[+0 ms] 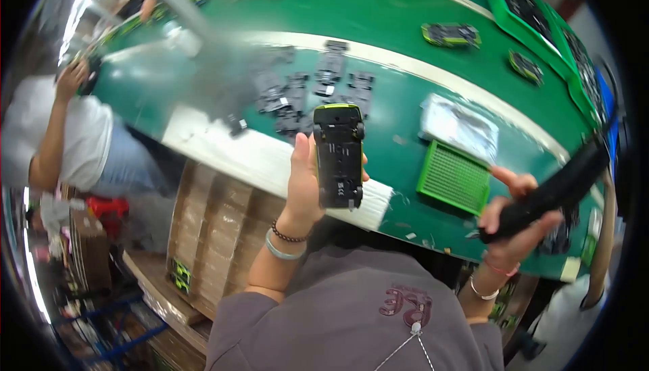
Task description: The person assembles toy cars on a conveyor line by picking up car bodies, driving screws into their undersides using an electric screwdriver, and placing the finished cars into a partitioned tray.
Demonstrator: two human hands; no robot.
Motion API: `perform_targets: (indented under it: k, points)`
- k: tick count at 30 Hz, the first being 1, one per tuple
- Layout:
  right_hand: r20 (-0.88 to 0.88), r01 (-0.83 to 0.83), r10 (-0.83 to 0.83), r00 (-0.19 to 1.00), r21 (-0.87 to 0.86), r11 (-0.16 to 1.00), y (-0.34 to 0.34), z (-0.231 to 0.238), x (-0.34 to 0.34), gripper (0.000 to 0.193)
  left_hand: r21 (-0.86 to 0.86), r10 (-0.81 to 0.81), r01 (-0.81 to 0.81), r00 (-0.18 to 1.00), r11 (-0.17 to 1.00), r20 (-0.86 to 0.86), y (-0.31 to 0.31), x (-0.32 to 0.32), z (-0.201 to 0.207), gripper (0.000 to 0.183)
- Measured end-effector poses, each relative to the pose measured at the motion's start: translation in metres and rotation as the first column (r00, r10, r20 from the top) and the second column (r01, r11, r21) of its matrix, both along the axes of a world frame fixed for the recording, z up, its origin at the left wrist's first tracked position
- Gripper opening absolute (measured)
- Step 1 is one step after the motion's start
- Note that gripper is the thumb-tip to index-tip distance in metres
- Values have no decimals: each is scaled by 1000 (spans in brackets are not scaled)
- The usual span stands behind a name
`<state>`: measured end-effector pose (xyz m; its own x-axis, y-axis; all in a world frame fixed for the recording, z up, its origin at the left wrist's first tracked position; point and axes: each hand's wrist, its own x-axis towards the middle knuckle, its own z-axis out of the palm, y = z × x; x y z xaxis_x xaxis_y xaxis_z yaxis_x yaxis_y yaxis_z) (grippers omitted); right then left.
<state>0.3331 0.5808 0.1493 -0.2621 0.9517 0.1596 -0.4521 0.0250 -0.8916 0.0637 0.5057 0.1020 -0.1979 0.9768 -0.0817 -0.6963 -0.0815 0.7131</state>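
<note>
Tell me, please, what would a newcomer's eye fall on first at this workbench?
Most likely the toy car, held underside-up in the left hand at the picture's centre, its black chassis edged in lime. Next, the right hand gripping a black power tool at the right. Behind them, on the green table, lie grey chassis parts and a green grid tray.

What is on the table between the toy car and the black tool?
In the head view, a green grid tray lies between the toy car and the black tool.
</note>
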Motion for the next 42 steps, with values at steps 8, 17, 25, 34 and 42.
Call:
perform_targets:
  k: [8, 17, 25, 34, 42]
  points:
    - [11, -336, 340, 940, -116, 935, -25, -3, -30, 32, -110, -258, 257, 966, 960, 7, 12, 66, 3, 50]
    - [121, -298, 318, 940, -158, 941, -31, -12, -26, 34, -127, -298, 287, 952, 949, -76, 13, 77, -4, 70]
    - [208, -242, 270, 940, -147, 959, -31, -8, -27, 48, -77, -246, 234, 944, 969, -222, 20, 82, -2, 68]
    - [55, -261, 271, 961, -146, 954, -36, -13, -27, 36, -24, -425, 435, 889, 900, 169, 23, 65, -8, 64]
    - [101, -262, 275, 956, -124, 957, -37, -17, -28, 41, -110, -356, 391, 901, 914, 247, 22, 68, -14, 74]
